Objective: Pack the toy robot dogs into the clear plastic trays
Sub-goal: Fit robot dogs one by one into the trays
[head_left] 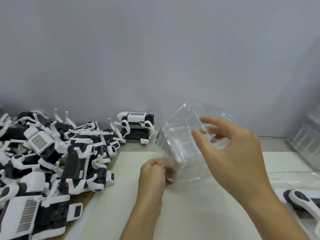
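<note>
A clear plastic tray is held tilted above the white mat. My left hand pinches its lower left edge. My right hand grips its right side, fingers curled over the rim. A heap of black-and-white toy robot dogs covers the table at the left. One more dog lies on another against the wall behind the heap. Part of a dog shows at the lower right, inside clear plastic.
A stack of clear trays stands at the far right against the wall. The grey wall closes off the back of the table. The wooden tabletop shows around the mat.
</note>
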{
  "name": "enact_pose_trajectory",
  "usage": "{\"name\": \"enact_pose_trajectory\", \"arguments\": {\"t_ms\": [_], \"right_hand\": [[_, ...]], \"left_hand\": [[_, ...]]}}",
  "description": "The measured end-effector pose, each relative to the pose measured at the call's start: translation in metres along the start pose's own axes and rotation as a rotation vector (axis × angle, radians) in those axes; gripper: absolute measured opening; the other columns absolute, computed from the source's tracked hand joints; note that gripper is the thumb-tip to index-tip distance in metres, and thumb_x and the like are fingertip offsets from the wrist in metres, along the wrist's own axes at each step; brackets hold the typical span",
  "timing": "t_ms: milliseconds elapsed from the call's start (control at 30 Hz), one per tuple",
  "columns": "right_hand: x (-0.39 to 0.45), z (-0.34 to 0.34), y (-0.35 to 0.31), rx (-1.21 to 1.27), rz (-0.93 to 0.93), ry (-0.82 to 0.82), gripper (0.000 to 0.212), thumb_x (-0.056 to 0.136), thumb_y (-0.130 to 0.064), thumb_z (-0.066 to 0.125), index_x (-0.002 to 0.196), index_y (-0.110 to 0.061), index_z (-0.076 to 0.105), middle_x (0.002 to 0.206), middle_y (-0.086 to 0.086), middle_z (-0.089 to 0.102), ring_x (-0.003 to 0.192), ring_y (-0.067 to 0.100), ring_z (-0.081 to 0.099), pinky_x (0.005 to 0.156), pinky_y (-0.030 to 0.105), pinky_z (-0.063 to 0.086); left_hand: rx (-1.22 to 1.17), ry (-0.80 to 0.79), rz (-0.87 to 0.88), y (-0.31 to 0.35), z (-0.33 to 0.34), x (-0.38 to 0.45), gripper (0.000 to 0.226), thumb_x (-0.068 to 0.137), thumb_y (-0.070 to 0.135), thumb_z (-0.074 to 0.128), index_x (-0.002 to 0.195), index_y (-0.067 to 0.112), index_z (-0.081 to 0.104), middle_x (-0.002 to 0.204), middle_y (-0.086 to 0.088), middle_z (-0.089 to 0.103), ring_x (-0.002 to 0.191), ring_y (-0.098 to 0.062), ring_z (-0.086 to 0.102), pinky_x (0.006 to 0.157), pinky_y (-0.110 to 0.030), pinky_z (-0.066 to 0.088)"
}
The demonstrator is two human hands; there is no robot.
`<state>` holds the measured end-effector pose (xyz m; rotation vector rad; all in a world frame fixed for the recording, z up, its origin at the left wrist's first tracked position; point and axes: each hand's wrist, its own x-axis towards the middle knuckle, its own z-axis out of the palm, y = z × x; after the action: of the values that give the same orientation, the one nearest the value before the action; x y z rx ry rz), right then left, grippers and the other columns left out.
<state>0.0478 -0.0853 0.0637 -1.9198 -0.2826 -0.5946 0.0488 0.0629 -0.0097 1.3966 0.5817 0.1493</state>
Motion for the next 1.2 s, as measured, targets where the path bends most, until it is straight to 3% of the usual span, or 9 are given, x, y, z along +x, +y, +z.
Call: {"name": "enact_pose_trajectory", "arguments": {"t_ms": [133, 267, 433, 500, 633, 700, 867, 1000, 1200], "right_hand": [[0.002, -0.002, 0.002, -0.003, -0.038, 0.055, 0.025, 0.084, -0.039, 0.072, 0.108, -0.038, 0.069, 0.086, -0.023, 0.067, 0.085, -0.006, 0.06, 0.071, 0.0, 0.039], [0.009, -0.014, 0.006, 0.046, -0.048, 0.212, 0.019, 0.088, -0.04, 0.068, 0.107, -0.037, 0.066, 0.085, -0.025, 0.065, 0.084, -0.006, 0.062, 0.072, -0.001, 0.039], [0.016, -0.024, 0.011, 0.161, 0.021, 0.443, 0.021, 0.092, -0.046, 0.06, 0.109, -0.036, 0.063, 0.093, -0.014, 0.071, 0.084, 0.002, 0.064, 0.073, 0.004, 0.041], [0.018, -0.026, 0.01, 0.203, 0.029, 0.523, 0.023, 0.091, -0.047, 0.058, 0.11, -0.035, 0.063, 0.094, -0.011, 0.072, 0.082, 0.001, 0.063, 0.077, 0.013, 0.045], [0.015, -0.026, 0.005, 0.231, -0.022, 0.59, 0.014, 0.093, -0.045, 0.057, 0.106, -0.039, 0.06, 0.098, -0.008, 0.072, 0.081, 0.0, 0.062, 0.08, 0.016, 0.043], [0.013, -0.026, 0.001, 0.212, -0.08, 0.594, 0.011, 0.095, -0.043, 0.057, 0.106, -0.042, 0.057, 0.098, -0.009, 0.071, 0.084, -0.002, 0.061, 0.082, 0.011, 0.039], [0.007, -0.021, -0.012, 0.261, -0.228, 0.488, 0.017, 0.098, -0.036, 0.055, 0.114, -0.034, 0.058, 0.1, -0.003, 0.071, 0.096, 0.01, 0.066, 0.085, 0.025, 0.047], [0.002, -0.014, -0.016, 0.413, -0.24, 0.286, 0.021, 0.097, -0.025, 0.055, 0.116, -0.018, 0.063, 0.093, -0.003, 0.074, 0.094, 0.018, 0.07, 0.083, 0.03, 0.053], [-0.006, 0.0, -0.007, 0.41, -0.136, -0.181, 0.021, 0.086, -0.025, 0.063, 0.105, -0.029, 0.069, 0.093, -0.005, 0.075, 0.097, 0.015, 0.07, 0.09, 0.029, 0.051]], "left_hand": [[0.164, 0.102, 0.133, 0.001, 0.002, -0.004, 0.02, 0.099, 0.025, 0.052, 0.116, 0.036, 0.05, 0.099, -0.001, 0.071, 0.093, -0.021, 0.069, 0.089, -0.043, 0.054], [0.256, 0.128, 0.293, 0.004, 0.006, -0.008, 0.021, 0.1, 0.029, 0.05, 0.118, 0.04, 0.051, 0.117, 0.005, 0.055, 0.111, -0.017, 0.055, 0.099, -0.04, 0.046], [0.22, 0.245, 0.401, 0.009, 0.005, -0.012, 0.007, 0.095, 0.035, 0.058, 0.097, 0.03, 0.055, 0.102, 0.007, 0.061, 0.078, 0.003, 0.057, 0.066, -0.024, 0.04], [0.188, 0.242, 0.4, 0.01, 0.004, -0.012, 0.009, 0.093, 0.04, 0.058, 0.095, 0.031, 0.059, 0.095, 0.012, 0.067, 0.07, 0.005, 0.061, 0.068, -0.027, 0.046], [0.05, -0.288, 0.216, 0.01, 0.003, -0.015, 0.032, 0.079, 0.047, 0.048, 0.083, 0.041, 0.079, 0.105, 0.024, 0.072, 0.11, 0.003, 0.061, 0.101, -0.037, 0.047], [0.17, -0.519, 0.177, 0.007, 0.005, -0.019, 0.037, 0.092, 0.045, 0.048, 0.088, 0.03, 0.082, 0.116, 0.019, 0.071, 0.117, 0.004, 0.059, 0.104, -0.033, 0.045], [0.389, -0.398, 0.243, -0.002, 0.009, -0.015, 0.035, 0.102, 0.025, 0.049, 0.083, 0.016, 0.076, 0.09, 0.005, 0.077, 0.081, -0.012, 0.074, 0.073, -0.02, 0.054], [0.144, -0.047, 0.219, 0.005, 0.003, -0.006, 0.025, 0.097, 0.012, 0.049, 0.085, 0.012, 0.071, 0.081, -0.004, 0.075, 0.069, -0.019, 0.072, 0.059, -0.023, 0.053], [-0.402, 0.174, 0.228, 0.024, -0.022, 0.002, 0.014, 0.102, 0.021, 0.048, 0.103, 0.02, 0.062, 0.112, -0.006, 0.064, 0.099, -0.025, 0.066, 0.067, -0.034, 0.053]]}}
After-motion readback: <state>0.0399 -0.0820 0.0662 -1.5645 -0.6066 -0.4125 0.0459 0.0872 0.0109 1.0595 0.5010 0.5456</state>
